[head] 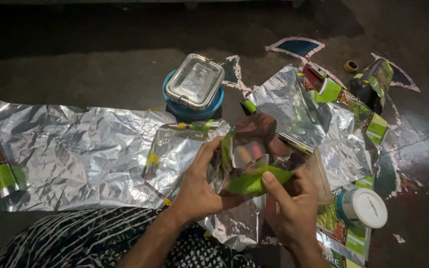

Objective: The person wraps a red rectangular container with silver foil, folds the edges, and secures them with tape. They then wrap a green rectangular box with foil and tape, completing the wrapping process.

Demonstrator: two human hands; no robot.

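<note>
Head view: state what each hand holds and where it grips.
Both hands hold one folded foil wrapper piece, silver with green print. Left hand grips its left edge; right hand pinches its lower green edge under the thumb.

Large crinkled silver foil sheet [75,154] lies flat on the dark floor [100,74], left of centre. Behind its right end, rectangular steel lunch box [194,82] sits on a round blue container [192,109]. Opened green-printed foil wrappers [323,124] spread to the right. White-lidded round jar [363,207] lies at near right. Small roll of yellow tape [350,66] lies far right, behind the wrappers.
</note>
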